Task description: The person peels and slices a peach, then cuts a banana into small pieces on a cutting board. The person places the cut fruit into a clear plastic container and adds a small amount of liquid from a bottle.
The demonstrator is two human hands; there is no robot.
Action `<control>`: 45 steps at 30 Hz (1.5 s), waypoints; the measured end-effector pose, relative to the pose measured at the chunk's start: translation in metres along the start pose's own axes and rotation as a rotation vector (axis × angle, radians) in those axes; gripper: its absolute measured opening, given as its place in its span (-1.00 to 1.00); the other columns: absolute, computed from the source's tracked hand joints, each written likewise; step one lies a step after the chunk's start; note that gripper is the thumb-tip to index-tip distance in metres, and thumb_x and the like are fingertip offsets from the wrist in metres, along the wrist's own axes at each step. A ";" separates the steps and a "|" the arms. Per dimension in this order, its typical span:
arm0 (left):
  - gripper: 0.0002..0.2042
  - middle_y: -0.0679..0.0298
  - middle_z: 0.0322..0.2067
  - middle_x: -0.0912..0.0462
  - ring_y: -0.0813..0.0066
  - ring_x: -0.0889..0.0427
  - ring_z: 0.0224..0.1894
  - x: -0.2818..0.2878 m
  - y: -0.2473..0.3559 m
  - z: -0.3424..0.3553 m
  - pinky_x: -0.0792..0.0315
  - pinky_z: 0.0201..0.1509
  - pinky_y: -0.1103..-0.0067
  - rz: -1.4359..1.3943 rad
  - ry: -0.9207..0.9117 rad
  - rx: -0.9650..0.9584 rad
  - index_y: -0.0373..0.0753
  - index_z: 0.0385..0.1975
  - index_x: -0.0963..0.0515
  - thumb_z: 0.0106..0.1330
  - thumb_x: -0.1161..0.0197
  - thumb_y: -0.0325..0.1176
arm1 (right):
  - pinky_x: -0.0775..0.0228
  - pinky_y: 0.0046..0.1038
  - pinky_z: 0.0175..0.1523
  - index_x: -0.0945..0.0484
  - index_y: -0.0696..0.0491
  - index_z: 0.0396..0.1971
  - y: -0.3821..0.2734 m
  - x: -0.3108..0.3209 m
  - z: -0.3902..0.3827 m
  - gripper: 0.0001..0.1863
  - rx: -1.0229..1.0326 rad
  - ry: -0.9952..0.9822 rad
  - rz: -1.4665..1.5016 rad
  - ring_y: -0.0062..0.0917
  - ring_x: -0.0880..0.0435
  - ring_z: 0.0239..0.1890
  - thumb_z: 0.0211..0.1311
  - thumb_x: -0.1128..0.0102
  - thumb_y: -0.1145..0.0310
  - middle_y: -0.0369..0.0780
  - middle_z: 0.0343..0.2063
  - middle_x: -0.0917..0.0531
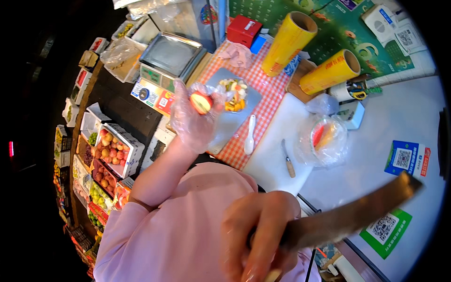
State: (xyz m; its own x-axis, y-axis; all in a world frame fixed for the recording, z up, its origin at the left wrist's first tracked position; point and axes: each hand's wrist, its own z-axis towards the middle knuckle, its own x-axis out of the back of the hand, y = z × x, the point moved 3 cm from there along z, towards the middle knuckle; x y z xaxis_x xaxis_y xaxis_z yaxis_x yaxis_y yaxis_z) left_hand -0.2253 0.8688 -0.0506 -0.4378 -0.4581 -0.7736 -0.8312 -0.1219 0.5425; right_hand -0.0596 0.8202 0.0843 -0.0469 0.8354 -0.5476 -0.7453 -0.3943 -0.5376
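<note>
Well, cut apple (201, 103), fruit (112, 150) in white box (134, 157)

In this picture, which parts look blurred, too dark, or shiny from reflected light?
Head view: the right hand and its knife look soft, whether from motion or focus unclear; head view: pale reflections on the metal scale tray, small glints on the clear plastic wrap; head view: far left nearly black, detail lost.

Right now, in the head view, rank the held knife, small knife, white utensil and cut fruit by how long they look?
1. Held knife, possibly enlarged by nearness
2. Small knife, white utensil: too alike to rank
3. Cut fruit
</note>
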 end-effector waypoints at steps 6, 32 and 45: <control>-0.54 0.24 -0.45 -0.54 0.36 -0.63 -0.32 -0.019 0.005 -0.007 -0.62 -0.22 0.53 -0.028 -0.001 0.157 -0.18 -0.46 -0.44 0.36 -0.26 0.13 | -0.41 -0.56 -0.36 -0.61 0.17 -0.28 0.014 0.026 -0.016 -0.83 -0.287 0.548 -0.338 -0.61 -0.59 -0.47 0.34 -0.26 0.35 -0.19 -0.39 -0.68; -0.39 0.05 -0.17 -0.68 0.23 -0.72 -0.13 -0.006 0.011 -0.019 -0.64 -0.01 0.34 0.179 0.030 0.104 -0.32 -0.05 -0.50 0.49 0.07 0.23 | -0.18 -0.57 -0.58 -0.46 0.18 -0.30 0.081 0.106 -0.043 -0.74 -0.688 0.801 -0.740 -0.72 -0.34 -0.71 0.54 0.08 0.31 -0.32 -0.67 -0.45; -0.35 0.08 -0.26 -0.66 0.25 -0.72 -0.26 0.005 0.006 0.002 -0.67 -0.11 0.34 0.181 0.122 0.095 -0.36 -0.13 -0.51 0.45 0.04 0.27 | -0.10 -0.54 -0.61 -0.41 0.19 -0.34 0.091 0.111 -0.049 -0.72 -0.682 0.746 -0.616 -0.70 -0.26 -0.77 0.55 0.15 0.32 -0.31 -0.73 -0.38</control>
State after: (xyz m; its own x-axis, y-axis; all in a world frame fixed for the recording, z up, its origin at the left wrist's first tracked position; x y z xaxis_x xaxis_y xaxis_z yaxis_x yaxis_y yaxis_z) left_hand -0.2336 0.8674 -0.0521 -0.5429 -0.5685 -0.6181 -0.7739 0.0528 0.6311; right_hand -0.1002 0.8587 -0.0566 0.7641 0.6153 -0.1937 0.0133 -0.3152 -0.9489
